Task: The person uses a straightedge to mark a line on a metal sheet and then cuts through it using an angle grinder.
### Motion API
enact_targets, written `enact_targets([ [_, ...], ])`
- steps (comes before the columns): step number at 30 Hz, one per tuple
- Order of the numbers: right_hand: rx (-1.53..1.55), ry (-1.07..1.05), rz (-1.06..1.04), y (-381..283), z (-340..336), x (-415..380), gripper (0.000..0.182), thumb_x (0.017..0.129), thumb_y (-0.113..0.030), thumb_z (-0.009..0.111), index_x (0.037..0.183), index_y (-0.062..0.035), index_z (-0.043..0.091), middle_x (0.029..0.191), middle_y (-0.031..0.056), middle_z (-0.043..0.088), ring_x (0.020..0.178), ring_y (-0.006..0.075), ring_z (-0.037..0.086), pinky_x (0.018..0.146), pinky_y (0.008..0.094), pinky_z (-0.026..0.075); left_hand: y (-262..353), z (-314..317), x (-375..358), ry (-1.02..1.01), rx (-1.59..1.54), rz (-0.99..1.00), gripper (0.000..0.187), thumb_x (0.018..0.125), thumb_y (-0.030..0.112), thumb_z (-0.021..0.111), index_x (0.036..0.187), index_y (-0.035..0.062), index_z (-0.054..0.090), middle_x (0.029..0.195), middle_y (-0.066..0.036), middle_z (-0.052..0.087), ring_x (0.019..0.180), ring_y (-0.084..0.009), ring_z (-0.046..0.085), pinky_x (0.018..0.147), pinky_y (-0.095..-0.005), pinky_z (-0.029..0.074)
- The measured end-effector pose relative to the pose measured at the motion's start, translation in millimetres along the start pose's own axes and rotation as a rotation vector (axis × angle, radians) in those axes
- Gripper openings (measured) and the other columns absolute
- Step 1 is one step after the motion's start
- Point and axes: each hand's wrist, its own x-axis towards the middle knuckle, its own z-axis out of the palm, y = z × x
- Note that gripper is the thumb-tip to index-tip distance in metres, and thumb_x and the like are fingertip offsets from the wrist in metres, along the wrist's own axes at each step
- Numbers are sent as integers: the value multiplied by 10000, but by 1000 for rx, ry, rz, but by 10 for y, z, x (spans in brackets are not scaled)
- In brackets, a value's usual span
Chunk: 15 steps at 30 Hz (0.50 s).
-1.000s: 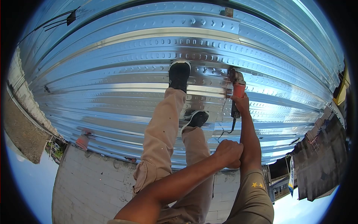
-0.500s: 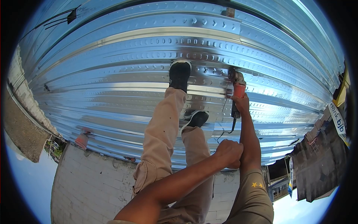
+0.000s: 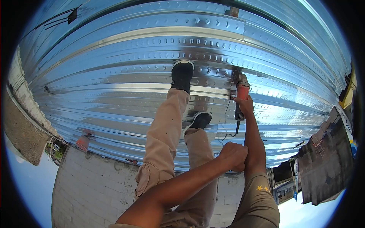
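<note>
A red and black angle grinder (image 3: pixel 243 92) stands with its dark disc end against the shiny ribbed metal sheeting (image 3: pixel 152 72). My right hand (image 3: pixel 246 105) is closed around its body, the arm stretched forward. From the grinder's back end a black cord (image 3: pixel 237 129) curls toward the left, and part of it passes out of sight near my left forearm. My left hand (image 3: pixel 233 155) is clenched, held across my body against the inside of my right arm. Whether anything is inside that fist is hidden. Both my dark shoes (image 3: pixel 182 76) rest on the sheeting, left of the grinder.
Below the sheeting stands a pale block wall (image 3: pixel 91 182). A reddish bucket-like container (image 3: pixel 82 143) sits at the sheet's edge by that wall. A small brown block (image 3: pixel 234 12) lies at the top. Rusty roofing (image 3: pixel 323 171) and a building show at the right.
The grinder and my right hand have shifted very slightly left in view. The bank sign at the right edge has turned or folded, so its lettering no longer reads. My left fist keeps its place.
</note>
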Motion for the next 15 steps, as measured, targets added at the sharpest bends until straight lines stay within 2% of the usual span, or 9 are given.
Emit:
enact_targets([
  [4, -16, -7, 27, -31, -18, -14, 515, 659, -274, 830, 1040, -4, 613, 854, 84, 655, 691, 179, 612, 662, 335, 513, 7, -31, -9, -43, -16, 19, 336, 648, 162, 738, 902, -38, 647, 843, -233, 704, 807, -397, 704, 739, -471, 561],
  [6, -55, -16, 20, -60, -28, 15, 582, 643, -290, 838, 1088, 21, 629, 955, 146, 702, 812, 257, 687, 743, 369, 542, 12, -42, -13, -34, -9, 15, 336, 648, 160, 739, 903, -38, 647, 843, -234, 704, 809, -400, 704, 739, -472, 561],
  [7, -57, -18, 22, -78, -33, 5, 582, 643, -290, 838, 1088, 21, 629, 955, 146, 702, 812, 257, 687, 743, 369, 542, 18, -37, -17, -36, -12, 13, 336, 648, 160, 739, 903, -38, 647, 843, -234, 704, 809, -400, 704, 739, -472, 561],
  [9, -43, 6, 24, -111, -52, 4, 610, 639, -291, 843, 1111, 24, 621, 960, 150, 702, 823, 261, 686, 758, 374, 543, 24, -36, -17, -6, -1, -2, 306, 616, 149, 740, 871, -11, 687, 847, -197, 728, 805, -343, 728, 748, -423, 567],
  [12, -118, 21, 15, -82, -66, 53, 632, 634, -295, 843, 1128, 25, 613, 966, 157, 701, 824, 265, 686, 763, 376, 544, 34, -25, -8, -15, -8, -1, 305, 623, 149, 736, 879, -10, 686, 860, -200, 729, 821, -339, 729, 748, -422, 567],
  [15, -56, 16, 9, -76, -57, 39, 635, 631, -300, 840, 1126, 27, 613, 969, 161, 701, 817, 269, 686, 750, 376, 546, 40, -57, -22, -14, 7, -4, 307, 626, 151, 738, 883, -7, 681, 873, -204, 729, 833, -336, 729, 751, -424, 566],
])
